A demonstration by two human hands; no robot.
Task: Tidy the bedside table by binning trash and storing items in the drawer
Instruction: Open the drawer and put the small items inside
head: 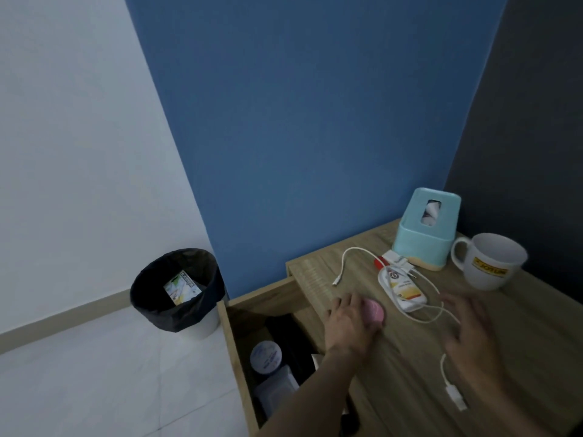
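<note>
The wooden bedside table [410, 383] fills the lower right, and its drawer [235, 339] is pulled open to the left. My left hand [350, 326] rests on the tabletop near the drawer edge, fingers against a small pink round object [470, 312]; whether it grips it is unclear. My right hand [473, 339] hovers blurred over the table, fingers spread, holding nothing. A white cable [441, 313] snakes across the top to a USB plug [456, 398]. A white and yellow packet [403, 290] lies under the cable. A black-lined bin [176, 288] stands on the floor at left, with a wrapper inside.
A teal tissue box [426, 228] and a white mug [492, 261] stand at the back of the table by the blue wall. A small red and white item [389, 260] lies beside the tissue box. Inside the drawer are a round white lid [266, 357] and a clear box [277, 391].
</note>
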